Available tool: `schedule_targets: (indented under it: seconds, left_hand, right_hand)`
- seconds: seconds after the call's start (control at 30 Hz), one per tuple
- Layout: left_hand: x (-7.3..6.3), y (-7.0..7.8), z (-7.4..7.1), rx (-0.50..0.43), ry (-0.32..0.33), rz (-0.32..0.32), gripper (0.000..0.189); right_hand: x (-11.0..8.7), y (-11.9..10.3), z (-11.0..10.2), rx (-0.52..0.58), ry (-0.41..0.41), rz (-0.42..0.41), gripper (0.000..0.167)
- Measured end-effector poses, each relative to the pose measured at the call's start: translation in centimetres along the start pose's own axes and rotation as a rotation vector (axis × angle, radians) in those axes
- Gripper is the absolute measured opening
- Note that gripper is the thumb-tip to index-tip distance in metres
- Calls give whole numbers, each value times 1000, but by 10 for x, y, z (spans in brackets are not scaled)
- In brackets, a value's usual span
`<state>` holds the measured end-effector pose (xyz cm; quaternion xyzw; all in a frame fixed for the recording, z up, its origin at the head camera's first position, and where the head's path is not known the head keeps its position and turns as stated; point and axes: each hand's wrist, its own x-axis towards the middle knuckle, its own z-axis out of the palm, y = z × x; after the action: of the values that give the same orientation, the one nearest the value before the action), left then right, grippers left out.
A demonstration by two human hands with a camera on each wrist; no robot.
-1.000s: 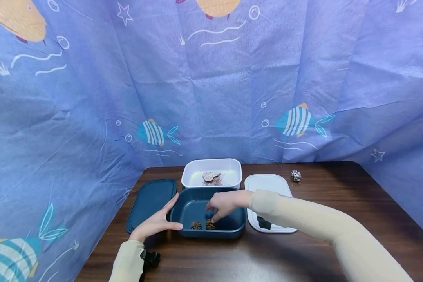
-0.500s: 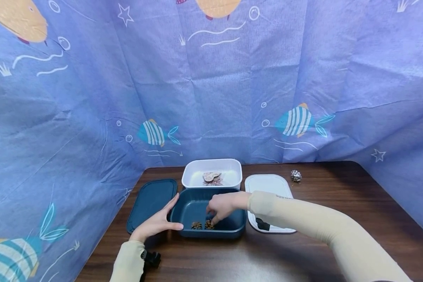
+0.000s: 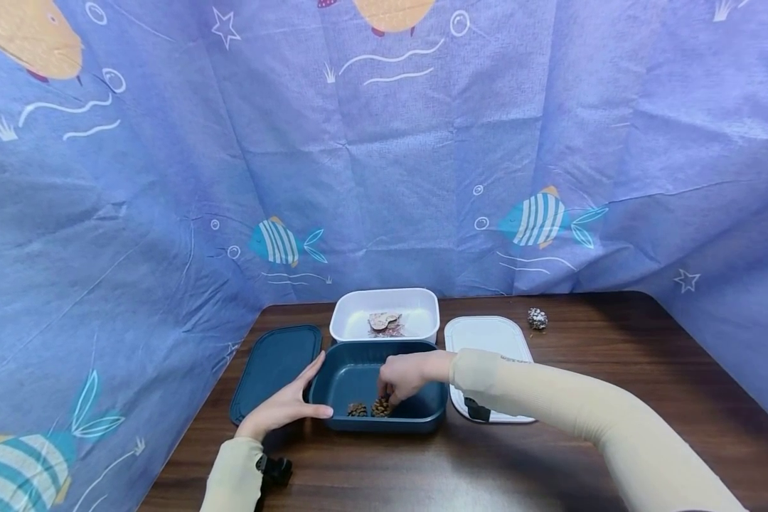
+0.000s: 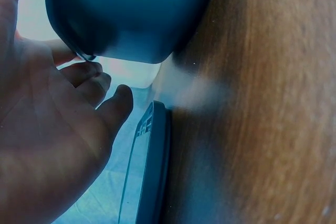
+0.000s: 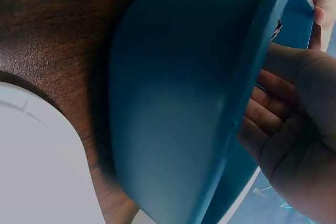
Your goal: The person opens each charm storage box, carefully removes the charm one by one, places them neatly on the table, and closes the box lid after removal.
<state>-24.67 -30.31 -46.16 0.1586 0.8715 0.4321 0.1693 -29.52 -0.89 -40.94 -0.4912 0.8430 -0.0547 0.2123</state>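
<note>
A deep dark blue container [image 3: 384,425] stands near the middle of the table. My left hand [image 3: 284,407] spans its left end, fingers stretched along the side and thumb at the front rim. In the left wrist view that hand [image 4: 58,119] shows its palm, with fingertips by the rim. My right hand [image 3: 402,375] reaches down inside, its fingers bent at a brown pine cone [image 3: 381,407]. Left of this lies a second pine cone [image 3: 356,409]. The right wrist view shows the right hand [image 5: 294,108] past the container wall [image 5: 178,93], its fingertips hidden.
Behind stands a white container [image 3: 342,316] with flat brown pieces [image 3: 384,322] inside. A dark blue lid [image 3: 275,370] lies on the left, a white lid [image 3: 486,334] on the right. A white-flecked ball [image 3: 537,318] sits at the back right. A fish-patterned curtain [image 3: 397,213] borders the table.
The right hand's fingers have shifted slightly to the right and drawn in at the pine cone, which shows more fully now. The left hand and both containers have stayed put.
</note>
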Motion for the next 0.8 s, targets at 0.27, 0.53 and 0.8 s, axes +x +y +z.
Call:
schedule_targets:
  seconds: [0.27,0.53,0.8]
  left_hand:
    - [1,0,3,-12,-5,1,105]
    - [1,2,2,-16,-3,-10,104]
    - [1,1,0,17,12,-21,107]
  right_hand:
    - [-6,3,1,13,21,-16,22]
    - [-13,13,-6,28,83,-30,23]
    - [-23,21,-14,92,189,-62,22]
